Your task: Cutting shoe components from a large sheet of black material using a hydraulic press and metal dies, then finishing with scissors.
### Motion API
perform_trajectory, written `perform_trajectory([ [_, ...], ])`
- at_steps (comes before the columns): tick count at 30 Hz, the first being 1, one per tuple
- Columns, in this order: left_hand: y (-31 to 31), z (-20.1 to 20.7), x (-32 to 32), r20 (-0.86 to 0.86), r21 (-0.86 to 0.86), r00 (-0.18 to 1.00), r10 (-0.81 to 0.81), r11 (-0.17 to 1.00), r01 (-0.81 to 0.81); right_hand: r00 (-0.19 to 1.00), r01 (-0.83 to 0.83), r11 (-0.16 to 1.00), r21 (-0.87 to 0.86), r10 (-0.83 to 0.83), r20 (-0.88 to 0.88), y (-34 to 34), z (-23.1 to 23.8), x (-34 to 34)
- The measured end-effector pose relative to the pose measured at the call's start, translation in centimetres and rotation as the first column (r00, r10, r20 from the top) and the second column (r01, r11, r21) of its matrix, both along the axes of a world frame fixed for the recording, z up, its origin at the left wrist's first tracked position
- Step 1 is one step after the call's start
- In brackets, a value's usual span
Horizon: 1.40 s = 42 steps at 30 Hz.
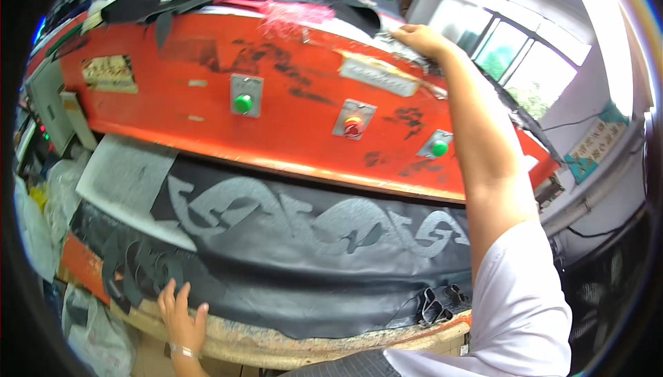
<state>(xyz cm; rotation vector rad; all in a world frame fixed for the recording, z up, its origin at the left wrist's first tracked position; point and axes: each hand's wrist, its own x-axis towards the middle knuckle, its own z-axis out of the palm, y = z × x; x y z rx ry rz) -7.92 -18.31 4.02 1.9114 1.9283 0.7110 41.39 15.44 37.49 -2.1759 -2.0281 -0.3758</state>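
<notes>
Beside the table's front edge at the lower left is my left hand point(183, 318), open with its fingers spread. Close to its fingertips lie dark curved cut-out pieces point(141, 270). A wide black leather-like sheet point(255, 273) drapes over the table, with pale grey curved shapes point(359, 225) across it. My right arm reaches up over the red machine point(179, 121). On its top, my right hand point(423, 40) bends its fingers at the scraps, next to a black sheet piece point(359, 14). What those fingers hold, if anything, is hidden.
The machine's front carries a green button point(242, 104), a red knob point(353, 127) and another green button point(438, 148). A whitish sheet point(128, 176) lies at the left. Small black looped scraps point(435, 308) sit near the right front. Plastic bags point(97, 322) stand left.
</notes>
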Motion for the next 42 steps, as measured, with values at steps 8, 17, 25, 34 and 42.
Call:
perform_trajectory([
  [8, 1.9, -1.2, 5.4, 0.354, -0.105, 0.935, -0.004, 0.994, 0.044, 0.993, 0.115, 0.993, -0.005, -0.115, -0.039, -3.0, 3.7, 6.0],
  [17, 6.6, -7.3, 7.2, 0.834, -0.432, 0.3, 0.463, 0.886, -0.167, 0.975, 0.144, 0.985, -0.094, -0.158, -0.159, -6.6, 4.9, 5.3],
  [25, 2.4, -4.0, 11.5, 0.928, -0.331, 0.178, 0.327, 0.944, -0.008, 0.908, -0.121, 0.992, 0.018, 0.119, -0.401, -11.1, 5.8, 8.6],
  [34, 1.9, -2.5, 9.4, 0.512, -0.035, 0.838, 0.189, 0.979, -0.199, 0.627, -0.428, 0.884, 0.19, 0.441, -0.642, -20.7, 0.3, -1.9],
  [42, 2.7, -2.6, 5.7, 0.333, 0.017, 0.937, -0.111, 0.994, 0.112, 0.884, -0.415, 0.357, -0.837, 0.378, -0.277, -15.5, -16.5, -19.6],
])
